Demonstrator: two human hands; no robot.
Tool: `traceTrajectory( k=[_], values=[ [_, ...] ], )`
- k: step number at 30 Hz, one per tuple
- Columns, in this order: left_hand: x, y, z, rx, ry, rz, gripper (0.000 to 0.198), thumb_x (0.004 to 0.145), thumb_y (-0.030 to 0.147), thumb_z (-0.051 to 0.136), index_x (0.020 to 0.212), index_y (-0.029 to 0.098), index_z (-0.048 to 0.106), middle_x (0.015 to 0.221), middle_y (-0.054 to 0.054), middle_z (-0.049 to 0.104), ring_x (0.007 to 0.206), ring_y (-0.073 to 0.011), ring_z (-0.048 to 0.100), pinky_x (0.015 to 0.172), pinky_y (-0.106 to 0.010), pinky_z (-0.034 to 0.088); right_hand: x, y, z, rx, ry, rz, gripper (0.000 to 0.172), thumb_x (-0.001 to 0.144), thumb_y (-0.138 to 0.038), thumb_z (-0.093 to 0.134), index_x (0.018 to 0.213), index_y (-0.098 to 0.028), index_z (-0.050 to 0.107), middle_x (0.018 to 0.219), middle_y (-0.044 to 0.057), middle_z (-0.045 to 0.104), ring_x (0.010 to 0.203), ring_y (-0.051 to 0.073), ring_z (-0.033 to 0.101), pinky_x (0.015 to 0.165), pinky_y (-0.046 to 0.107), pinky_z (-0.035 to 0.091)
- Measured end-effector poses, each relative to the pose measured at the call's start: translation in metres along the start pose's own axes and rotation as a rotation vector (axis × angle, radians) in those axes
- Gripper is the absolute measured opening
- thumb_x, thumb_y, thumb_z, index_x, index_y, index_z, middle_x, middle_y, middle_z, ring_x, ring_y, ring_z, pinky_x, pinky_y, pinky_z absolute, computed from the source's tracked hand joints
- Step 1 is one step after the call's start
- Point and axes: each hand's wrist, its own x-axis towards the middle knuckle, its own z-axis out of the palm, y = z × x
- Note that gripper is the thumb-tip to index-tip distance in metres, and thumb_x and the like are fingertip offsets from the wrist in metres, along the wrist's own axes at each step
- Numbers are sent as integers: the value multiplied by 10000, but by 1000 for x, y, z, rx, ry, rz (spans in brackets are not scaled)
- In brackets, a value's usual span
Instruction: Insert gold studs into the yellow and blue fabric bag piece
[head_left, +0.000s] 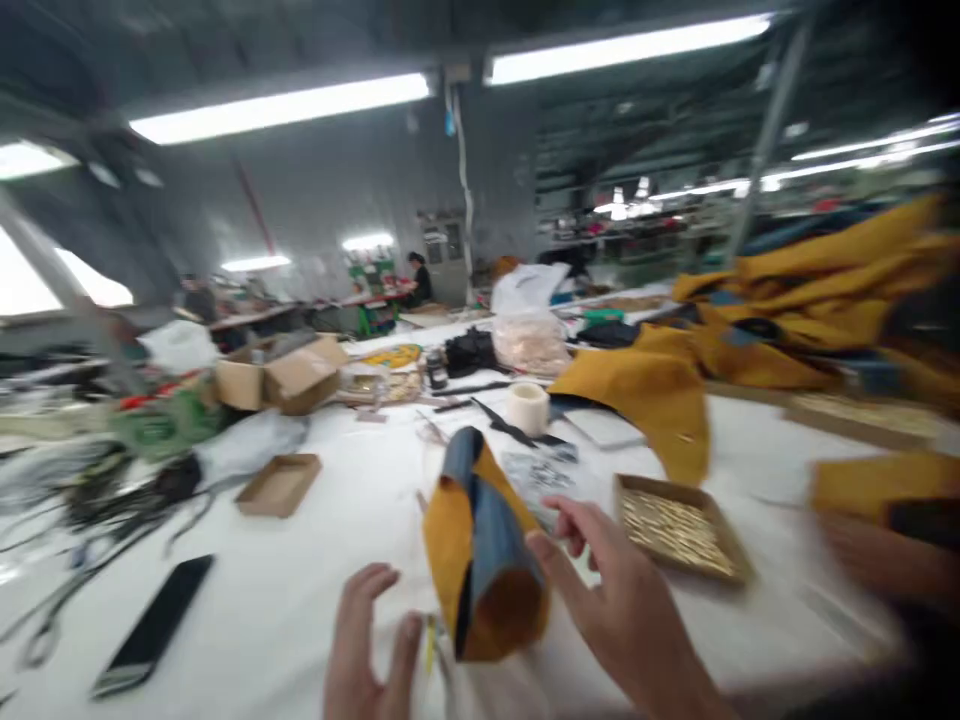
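The rolled piece [496, 540] is mustard and grey-blue.

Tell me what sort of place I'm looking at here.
Probably a sewing or leather-goods workshop: yellow material is heaped at the right, a curled yellow-and-blue piece lies on the white table, and a shallow box holds many small gold-coloured parts.

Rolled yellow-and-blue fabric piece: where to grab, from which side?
Likely by the flanks of the fabric piece, left hand from the left, right hand from the right: the roll runs lengthwise away from the wearer, open end near, leaving both long sides reachable.
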Motion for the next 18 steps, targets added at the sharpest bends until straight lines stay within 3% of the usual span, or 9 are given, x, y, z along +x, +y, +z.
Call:
traceTrajectory(
  k=[1, 3, 5, 7, 10, 14, 16, 18],
  values=[
    [8, 17, 2, -41, -78, 19, 485, 1121, 677, 601, 1337, 259, 717, 1525, -169, 673, 1458, -386, 610, 1200, -581, 521, 14, -16, 6, -55, -73, -7, 738, 1033, -844, 629, 1476, -263, 732, 1304, 152, 818, 1107, 346, 792, 892, 425, 625],
    [28, 46, 9, -128, -269, -40, 551, 1141, 701, 531, 1374, 221, 670, 1476, -185, 675, 1435, -354, 599, 1251, -529, 468, 38, -40, 28, -162, -276, 27, 853, 982, -921, 601, 1479, -244, 750, 1390, 214, 809, 1222, 458, 782, 999, 560, 602],
    [47, 65, 21, -143, -299, -117, 660, 1168, 731, 342, 1289, 175, 678, 1301, -191, 744, 1250, -332, 690, 1111, -481, 557, 51, -51, 53, -190, -489, 22, 765, 952, -895, 640, 1268, -228, 840, 1203, 213, 859, 1116, 481, 805, 980, 593, 582],
    [57, 76, 34, -146, -387, -178, 750, 1165, 741, 253, 1214, 156, 720, 1241, -212, 778, 1174, -346, 732, 1055, -494, 583, 56, -48, 68, -83, -599, -23, 586, 922, -792, 712, 988, -230, 867, 1027, 179, 871, 1016, 453, 809, 942, 554, 583],
    [57, 80, 51, -92, -469, -222, 857, 1118, 822, 324, 1308, 105, 753, 1387, -307, 743, 1336, -438, 697, 1186, -592, 521, 52, -24, 72, 262, -638, 58, 472, 788, -717, 824, 784, -246, 842, 932, 146, 873, 989, 438, 815, 897, 495, 622],
    [58, 81, 52, 23, -561, -233, 1118, 1006, 963, 456, 1545, 5, 660, 1657, -421, 547, 1596, -527, 528, 1353, -624, 397, 36, -1, 67, 743, -689, 407, 460, 661, -652, 973, 910, -273, 903, 1043, 135, 895, 1009, 431, 851, 853, 474, 691],
    [61, 86, 46, 72, -629, -216, 1202, 884, 970, 685, 1613, 18, 608, 1721, -403, 500, 1599, -525, 535, 1338, -576, 440, 24, 0, 65, 902, -601, 537, 502, 664, -632, 1013, 996, -265, 922, 1136, 149, 895, 1076, 427, 860, 879, 476, 718],
    [64, 91, 43, 99, -714, -175, 1211, 733, 907, 889, 1571, 65, 655, 1654, -352, 599, 1475, -508, 642, 1234, -530, 533, 11, -8, 58, 993, -444, 582, 581, 668, -646, 1033, 1060, -231, 923, 1195, 168, 887, 1122, 411, 858, 915, 469, 728]
  ],
)
